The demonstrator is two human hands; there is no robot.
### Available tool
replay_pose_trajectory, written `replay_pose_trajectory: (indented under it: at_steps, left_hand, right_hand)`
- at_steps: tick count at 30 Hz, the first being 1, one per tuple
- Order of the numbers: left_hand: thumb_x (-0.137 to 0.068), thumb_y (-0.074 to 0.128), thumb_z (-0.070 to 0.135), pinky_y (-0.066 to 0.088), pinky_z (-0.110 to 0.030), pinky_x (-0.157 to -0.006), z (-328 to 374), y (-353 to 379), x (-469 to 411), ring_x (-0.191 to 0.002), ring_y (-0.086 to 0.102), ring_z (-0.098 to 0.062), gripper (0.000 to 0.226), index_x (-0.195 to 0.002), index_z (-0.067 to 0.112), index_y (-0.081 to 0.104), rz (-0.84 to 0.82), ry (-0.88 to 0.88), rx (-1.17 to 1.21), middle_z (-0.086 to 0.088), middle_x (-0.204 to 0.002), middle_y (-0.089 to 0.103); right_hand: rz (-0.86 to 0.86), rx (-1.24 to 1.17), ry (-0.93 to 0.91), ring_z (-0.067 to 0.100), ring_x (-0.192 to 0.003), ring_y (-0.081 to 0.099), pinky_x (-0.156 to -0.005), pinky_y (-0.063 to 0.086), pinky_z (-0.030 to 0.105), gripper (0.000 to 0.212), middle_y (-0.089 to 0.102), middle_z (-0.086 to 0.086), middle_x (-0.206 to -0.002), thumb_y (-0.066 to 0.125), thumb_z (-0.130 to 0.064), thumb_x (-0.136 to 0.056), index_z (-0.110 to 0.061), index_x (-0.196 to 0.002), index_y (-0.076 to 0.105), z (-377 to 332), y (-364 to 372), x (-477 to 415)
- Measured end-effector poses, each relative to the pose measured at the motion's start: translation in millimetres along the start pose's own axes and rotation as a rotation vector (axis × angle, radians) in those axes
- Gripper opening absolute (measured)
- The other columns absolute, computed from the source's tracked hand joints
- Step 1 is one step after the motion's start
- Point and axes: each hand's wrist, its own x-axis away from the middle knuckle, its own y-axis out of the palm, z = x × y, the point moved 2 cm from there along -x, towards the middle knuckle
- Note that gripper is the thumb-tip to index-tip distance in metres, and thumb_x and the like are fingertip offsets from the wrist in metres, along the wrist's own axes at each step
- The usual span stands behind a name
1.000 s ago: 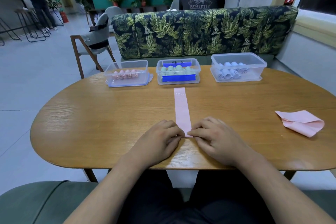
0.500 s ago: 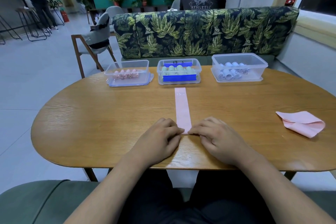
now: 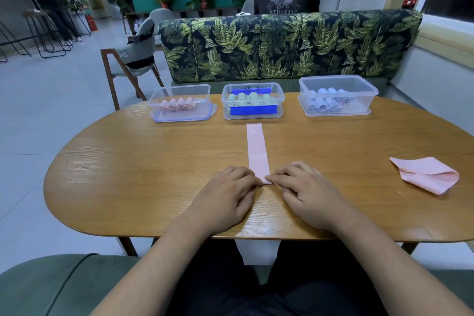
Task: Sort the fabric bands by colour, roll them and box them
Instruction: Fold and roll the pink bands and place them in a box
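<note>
The grip of the left hand (image 3: 225, 195) and of the right hand (image 3: 307, 195) pinches the near end of the pink band (image 3: 257, 154). It lies flat on the counter (image 3: 128, 174), its far end just short of the middle box (image 3: 252, 101); a folded band (image 3: 425, 174) lies well right of that box.

I count two hands, left hand (image 3: 225, 197) and right hand (image 3: 307, 195); three clear boxes (image 3: 359, 95) beyond my fingers; two pink strips: flat band (image 3: 257, 151) at my fingertips, folded band (image 3: 425, 174) right of them.
</note>
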Motion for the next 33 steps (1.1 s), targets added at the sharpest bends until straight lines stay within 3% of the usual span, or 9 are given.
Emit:
replay_pose_trajectory:
  at_steps: [3, 8, 12, 21, 24, 30, 33]
  left_hand:
    - [-0.103, 0.051, 0.033, 0.048, -0.042, -0.097, -2, 2, 0, -0.115, 0.054, -0.015, 0.032, -0.133, 0.032, 0.064, 0.002, -0.008, -0.013, 0.015, -0.125, 0.059]
    - [-0.103, 0.050, 0.035, 0.048, -0.042, -0.097, -3, 3, -1, -0.117, 0.053, -0.013, 0.032, -0.133, 0.034, 0.063, 0.004, -0.035, -0.019, 0.017, -0.127, 0.059]
    - [-0.103, 0.050, 0.037, 0.049, -0.043, -0.097, -4, 4, -1, -0.118, 0.054, -0.014, 0.034, -0.135, 0.035, 0.062, 0.000, -0.057, -0.021, 0.016, -0.128, 0.059]
    - [-0.102, 0.048, 0.041, 0.044, -0.041, -0.107, -8, 7, -3, -0.131, 0.049, -0.011, 0.048, -0.149, 0.032, 0.051, -0.014, -0.138, -0.039, 0.015, -0.138, 0.059]
    - [-0.101, 0.049, 0.040, 0.043, -0.041, -0.108, -9, 7, -4, -0.134, 0.046, -0.009, 0.045, -0.145, 0.031, 0.052, -0.018, -0.149, -0.031, 0.017, -0.138, 0.060]
    - [-0.102, 0.050, 0.041, 0.040, -0.037, -0.115, -11, 8, -8, -0.142, 0.037, -0.010, 0.047, -0.146, 0.029, 0.055, -0.009, -0.140, -0.041, 0.013, -0.146, 0.052]
    - [-0.101, 0.049, 0.038, 0.042, -0.039, -0.113, -14, 10, -11, -0.137, 0.042, -0.014, 0.049, -0.148, 0.027, 0.056, -0.012, -0.159, -0.030, 0.009, -0.142, 0.053]
  right_hand:
    - [0.019, -0.036, 0.010, 0.003, -0.129, 0.042, -0.110, 0.042, 0.041, 0.047, 0.051, -0.032, -0.136, 0.036, -0.037, -0.100, -0.043, -0.142, 0.058, 1, -1, 1]
    - [0.071, -0.094, -0.038, 0.004, -0.123, 0.049, -0.105, 0.045, 0.040, 0.042, 0.056, -0.031, -0.129, 0.041, -0.022, -0.095, -0.039, -0.127, 0.062, -1, -4, 5]
    - [0.027, -0.056, -0.052, 0.003, -0.125, 0.048, -0.106, 0.044, 0.039, 0.051, 0.056, -0.031, -0.133, 0.050, -0.011, -0.092, -0.042, -0.132, 0.059, 0, -3, 3]
    - [-0.008, -0.042, -0.001, 0.006, -0.126, 0.046, -0.112, 0.040, 0.038, 0.057, 0.054, -0.031, -0.141, 0.037, -0.025, -0.091, -0.043, -0.142, 0.056, 4, -1, -4]
    - [-0.039, -0.053, 0.030, 0.003, -0.127, 0.043, -0.113, 0.039, 0.040, 0.058, 0.054, -0.031, -0.141, 0.034, -0.028, -0.091, -0.043, -0.144, 0.056, 8, 0, -9]
    - [-0.066, -0.081, 0.083, 0.002, -0.125, 0.042, -0.110, 0.039, 0.040, 0.062, 0.055, -0.032, -0.132, 0.023, -0.044, -0.092, -0.046, -0.141, 0.060, 10, -3, -22]
    - [-0.071, -0.087, 0.099, 0.004, -0.121, 0.043, -0.108, 0.039, 0.040, 0.063, 0.054, -0.030, -0.125, 0.021, -0.047, -0.091, -0.046, -0.139, 0.062, 11, -3, -28]
